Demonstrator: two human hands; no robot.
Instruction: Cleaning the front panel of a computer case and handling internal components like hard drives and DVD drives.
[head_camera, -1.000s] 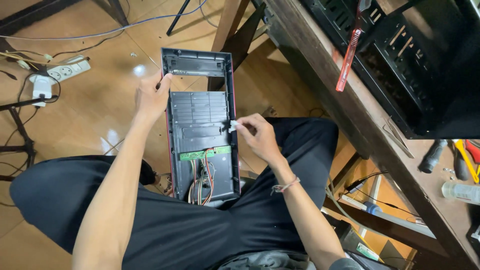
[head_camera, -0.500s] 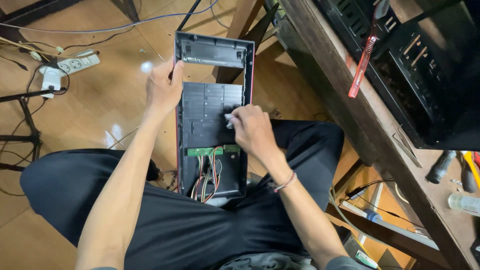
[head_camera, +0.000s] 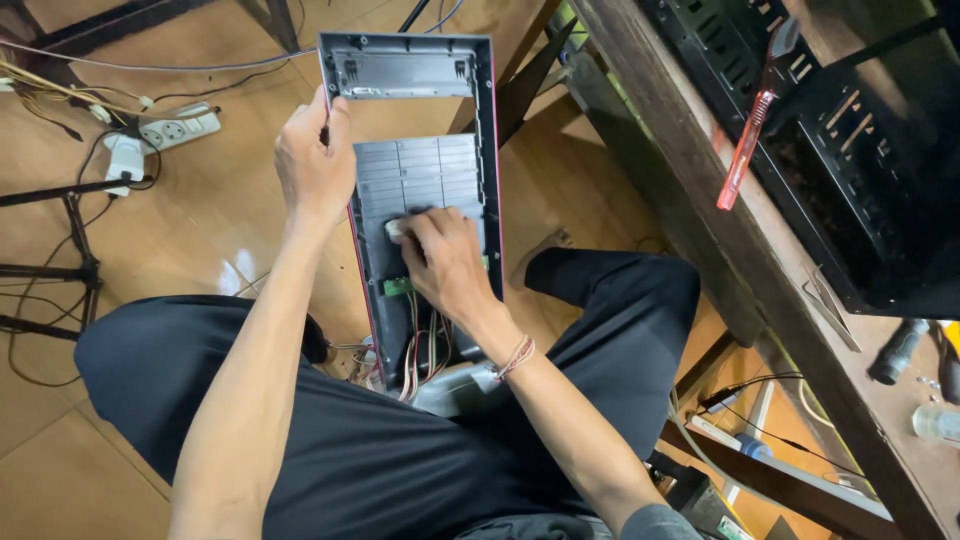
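Now the left hand (head_camera: 315, 160) clamps the left edge of the long grey panel (head_camera: 420, 180), bracing it upright on the lap, so the right hand (head_camera: 445, 262), fingers pinched on a small white piece (head_camera: 396, 229), can press mid-panel.

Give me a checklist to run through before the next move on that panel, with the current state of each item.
1. Left hand gripping the edge of the long dark plastic panel with a red rim: ok, fingers wrapped around its left side.
2. Panel supported: ok, lower end rests on the lap.
3. Right hand on the grey ribbed plate: ok, pressed on its lower part, over a small pale thing.
4. What the pale thing is: cannot tell, mostly covered.
5. Green circuit board and coloured wires free of the hand: not ok, the right hand and wrist lie partly over them.
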